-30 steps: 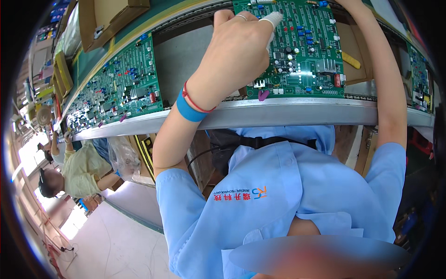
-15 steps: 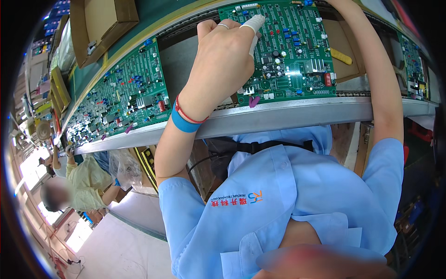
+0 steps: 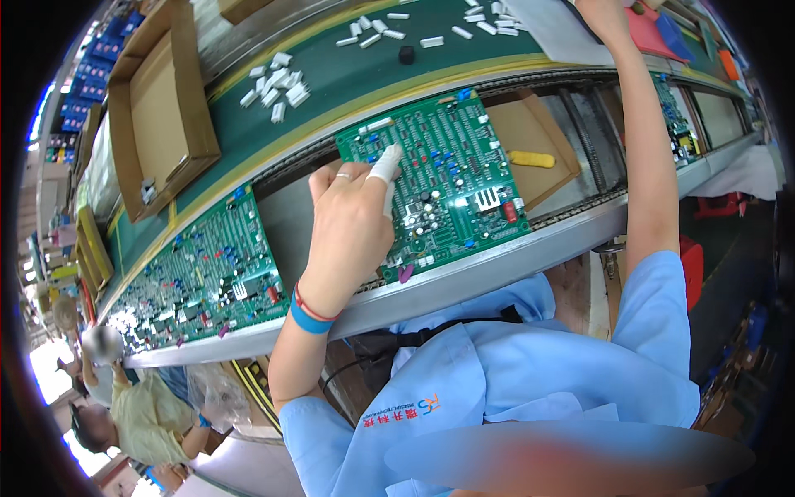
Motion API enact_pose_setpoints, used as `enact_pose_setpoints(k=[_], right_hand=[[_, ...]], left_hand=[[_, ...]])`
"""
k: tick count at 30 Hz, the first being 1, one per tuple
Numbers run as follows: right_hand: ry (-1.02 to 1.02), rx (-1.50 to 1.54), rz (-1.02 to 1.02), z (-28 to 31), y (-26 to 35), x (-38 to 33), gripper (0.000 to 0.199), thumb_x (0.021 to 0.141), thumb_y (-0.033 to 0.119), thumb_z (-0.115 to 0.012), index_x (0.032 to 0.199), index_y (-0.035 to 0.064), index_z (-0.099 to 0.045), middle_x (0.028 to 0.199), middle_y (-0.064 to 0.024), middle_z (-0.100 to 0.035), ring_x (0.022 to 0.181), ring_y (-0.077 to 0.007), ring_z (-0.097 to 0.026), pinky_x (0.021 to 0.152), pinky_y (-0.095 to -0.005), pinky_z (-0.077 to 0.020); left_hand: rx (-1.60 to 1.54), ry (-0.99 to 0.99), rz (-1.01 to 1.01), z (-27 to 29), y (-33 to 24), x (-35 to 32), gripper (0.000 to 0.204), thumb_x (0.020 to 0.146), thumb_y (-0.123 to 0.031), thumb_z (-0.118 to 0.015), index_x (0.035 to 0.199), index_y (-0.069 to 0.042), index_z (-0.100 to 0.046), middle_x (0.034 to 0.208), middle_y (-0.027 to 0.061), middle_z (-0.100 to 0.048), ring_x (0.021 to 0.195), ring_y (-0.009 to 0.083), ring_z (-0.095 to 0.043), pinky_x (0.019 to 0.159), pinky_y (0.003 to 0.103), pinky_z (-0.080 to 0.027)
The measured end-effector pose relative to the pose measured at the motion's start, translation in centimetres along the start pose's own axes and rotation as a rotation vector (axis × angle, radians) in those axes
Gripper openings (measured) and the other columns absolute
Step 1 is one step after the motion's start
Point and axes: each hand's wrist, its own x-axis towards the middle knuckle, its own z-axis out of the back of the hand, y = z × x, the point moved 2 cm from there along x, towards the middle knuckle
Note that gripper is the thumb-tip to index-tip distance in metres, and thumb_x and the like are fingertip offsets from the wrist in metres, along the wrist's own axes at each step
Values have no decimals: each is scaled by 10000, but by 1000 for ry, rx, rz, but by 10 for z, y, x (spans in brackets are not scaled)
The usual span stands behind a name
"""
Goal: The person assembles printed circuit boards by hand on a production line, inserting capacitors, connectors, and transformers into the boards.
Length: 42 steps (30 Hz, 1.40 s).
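My left hand (image 3: 352, 211) is over the left edge of a green circuit board (image 3: 451, 178). White covers wrap two of its digits; the covered index finger reaches onto the board, and the other fingers curl in. Anything inside the curl is hidden. The board carries white connectors, blue and red parts and a finned metal heatsink (image 3: 488, 199). A purple tab (image 3: 405, 273) sits at its near edge. Stretched far out to the right, my right hand (image 3: 603, 18) is at the top edge beside a pale sheet (image 3: 555, 33); its fingers are mostly cut off.
Metal rails (image 3: 464, 261) carry more boards, one at the left (image 3: 207, 265) and one at the right (image 3: 675, 116). Beyond lie loose white connectors (image 3: 277, 83), a small black block (image 3: 406, 55) and a cardboard box (image 3: 161, 116). A yellow-handled item (image 3: 532, 159) lies behind the rail.
The view has tilted, so the far bench with its white connectors now shows. My left hand stays at the board's left edge; my right hand, formerly out of frame, appears at the top.
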Motion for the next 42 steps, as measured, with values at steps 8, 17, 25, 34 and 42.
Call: enact_pose_setpoints(k=[8,17,25,34,42], right_hand=[[292,447,44,8,124,-32,201,823,153,-699,973,20,-718,930,-129,-709,868,-247,-669,785,-327,-511],[393,243,519,-57,212,-67,214,811,140,-662,971,-1,-682,939,-172,-629,903,-348,-618,797,-410,-495],[645,733,578,16,272,-161,232,798,3,-687,1025,42,-656,976,-137,-660,871,-304,-658,737,-324,-535],[568,365,815,20,281,-211,388,676,14,-723,1053,45,-636,847,-116,-646,752,-294,-627,652,-376,-500],[530,286,878,22,289,-211,396,689,29,-714,1077,45,-634,848,-103,-634,791,-277,-617,697,-380,-485]], left_hand=[[15,44,39,1,-3,2,593,679,140,-506,1243,-20,-594,990,113,-688,938,291,-584,893,404,-336],[15,-310,17,42,7,-9,458,779,14,-613,1228,-78,-610,892,27,-684,933,233,-608,897,408,-337],[-233,-453,181,59,43,-47,409,843,-13,-643,1238,-120,-642,1005,5,-723,979,149,-608,978,308,-327],[-268,-400,479,76,19,-41,425,810,19,-639,1229,-52,-622,946,51,-690,909,203,-573,938,340,-336],[-260,-412,421,78,27,-40,316,820,-44,-649,1135,-59,-665,897,68,-700,876,228,-629,904,373,-378]])
